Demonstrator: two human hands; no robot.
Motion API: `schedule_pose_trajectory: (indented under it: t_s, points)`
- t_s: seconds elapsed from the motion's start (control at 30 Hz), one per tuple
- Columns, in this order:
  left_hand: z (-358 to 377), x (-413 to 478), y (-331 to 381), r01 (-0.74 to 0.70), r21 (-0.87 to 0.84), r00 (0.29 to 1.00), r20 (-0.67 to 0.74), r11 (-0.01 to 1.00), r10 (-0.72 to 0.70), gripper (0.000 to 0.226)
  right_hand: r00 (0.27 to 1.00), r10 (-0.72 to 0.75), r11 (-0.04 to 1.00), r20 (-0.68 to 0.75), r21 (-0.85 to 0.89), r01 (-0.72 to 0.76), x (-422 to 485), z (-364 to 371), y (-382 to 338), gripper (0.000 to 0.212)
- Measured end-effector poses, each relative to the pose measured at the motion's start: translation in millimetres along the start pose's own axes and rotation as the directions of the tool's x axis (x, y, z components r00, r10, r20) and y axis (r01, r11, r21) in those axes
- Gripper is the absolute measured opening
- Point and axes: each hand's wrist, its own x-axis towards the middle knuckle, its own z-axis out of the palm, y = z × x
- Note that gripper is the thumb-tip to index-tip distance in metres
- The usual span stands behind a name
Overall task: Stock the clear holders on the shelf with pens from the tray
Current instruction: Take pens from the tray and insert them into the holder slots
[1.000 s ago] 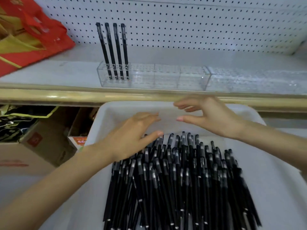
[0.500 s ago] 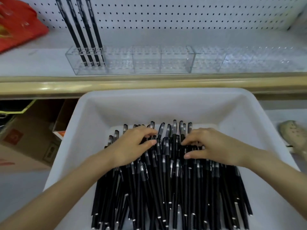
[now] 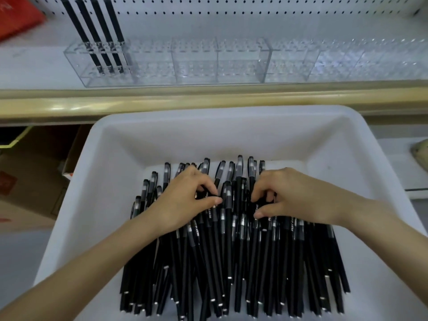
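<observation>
Both hands are working down in the white tray [image 3: 143, 144], which is sitting just below the front of the shelf [image 3: 34, 66]. The pens [image 3: 231, 251], black and heaped lengthwise, are filling the tray's near part. The left hand [image 3: 185, 200] is lying on the heap with a narrow grip, thumb and forefinger closing on pens near their capped ends. The right hand [image 3: 289, 195] is digging curled fingers [image 3: 257, 195] into the heap just beside it; whether its grip is holding one I cannot tell. Up on the shelf the clear holders [image 3: 196, 63] are standing in a row, and four standing pens [image 3: 102, 31] are leaning in the leftmost section. A pegboard [image 3: 254, 12] is backing the shelf, and a red bag [image 3: 16, 17] is lying at its left end.
</observation>
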Motion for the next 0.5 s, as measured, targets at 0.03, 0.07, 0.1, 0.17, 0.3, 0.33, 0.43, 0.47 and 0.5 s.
schedule_pose_trajectory:
  t_s: [0.03, 0.07, 0.1, 0.17, 0.3, 0.33, 0.43, 0.47, 0.5]
  points:
    - [-1, 1, 0, 0.007, -0.021, 1.0, 0.0, 1.0, -0.007, 0.006, 1.0, 0.001, 1.0, 0.001, -0.023, -0.001, -1, 0, -1, 0.032]
    - [-2, 1, 1, 0.014, -0.037, 1.0, 0.003, 0.999, -0.014, 0.009, 1.0, 0.001, 0.998, 0.001, -0.055, -0.001, -1, 1, -3, 0.033]
    - [-3, 2, 1, 0.021, -0.041, 1.0, 0.008, 0.999, -0.021, 0.01, 1.0, 0.0, 0.996, 0.001, -0.088, 0.001, -1, 1, -4, 0.034]
    - [-4, 2, 1, 0.028, -0.032, 0.999, 0.018, 0.999, -0.028, 0.011, 1.0, 0.002, 0.992, 0.006, -0.129, -0.002, -1, 0, -6, 0.034]
    - [-8, 1, 3, 0.042, 0.004, 0.997, 0.061, 0.999, -0.042, 0.012, 1.0, 0.018, 0.989, -0.002, -0.148, -0.018, -1, -1, -7, 0.034]
    - [-9, 1, 3, 0.044, 0.033, 0.996, 0.075, 0.999, -0.046, 0.013, 1.0, 0.02, 0.987, -0.009, -0.159, -0.021, -1, -1, -8, 0.034]
    - [-11, -1, 3, 0.046, 0.096, 0.993, 0.106, 0.994, -0.056, 0.018, 0.999, 0.026, 0.976, -0.026, -0.216, -0.031, -3, 1, -8, 0.033]
    - [-12, -2, 4, 0.048, 0.1, 0.992, 0.112, 0.994, -0.059, 0.019, 0.999, 0.029, 0.973, -0.025, -0.227, -0.034, -3, 1, -9, 0.033]
    - [-12, -2, 4, 0.045, 0.103, 0.992, 0.117, 0.994, -0.057, 0.02, 0.999, 0.033, 0.973, -0.019, -0.229, -0.036, -4, 1, -9, 0.034]
